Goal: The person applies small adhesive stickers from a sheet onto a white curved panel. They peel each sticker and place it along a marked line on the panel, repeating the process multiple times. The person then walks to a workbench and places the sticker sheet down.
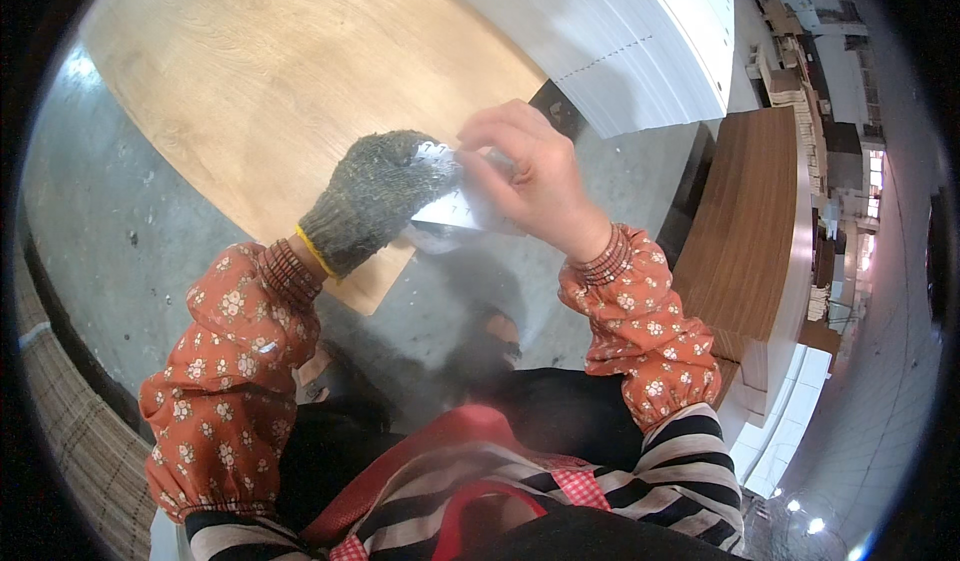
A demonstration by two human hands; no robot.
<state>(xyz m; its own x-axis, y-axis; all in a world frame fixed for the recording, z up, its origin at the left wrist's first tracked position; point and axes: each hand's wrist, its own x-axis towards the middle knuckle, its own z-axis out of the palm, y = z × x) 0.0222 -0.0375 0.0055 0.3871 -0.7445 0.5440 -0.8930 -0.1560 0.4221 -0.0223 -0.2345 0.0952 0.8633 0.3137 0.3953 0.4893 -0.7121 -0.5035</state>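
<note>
Holding a small, glossy white sheet with dark print [447,209] in the left hand [368,199], gloved in dark grey knit with a yellow cuff edge and closed on the sheet's left side. Bringing the bare right hand [535,183] to the sheet's right side, with fingers bent and thumb turned toward it; cannot tell whether pinching the edge or only touching it. Keeping the sheet between both hands, in front of the body, with a large pale wood-grain board [270,71] and a smooth grey floor [100,221] behind. Wearing orange-red floral sleeve covers [235,361] on both forearms (gathered at the wrists) over a black-and-white striped top [690,461]. Facing a stack of thin white panels [640,51] at upper right, with a brown wood-grain stack of boards [750,201] nearer, beyond the right forearm.
</note>
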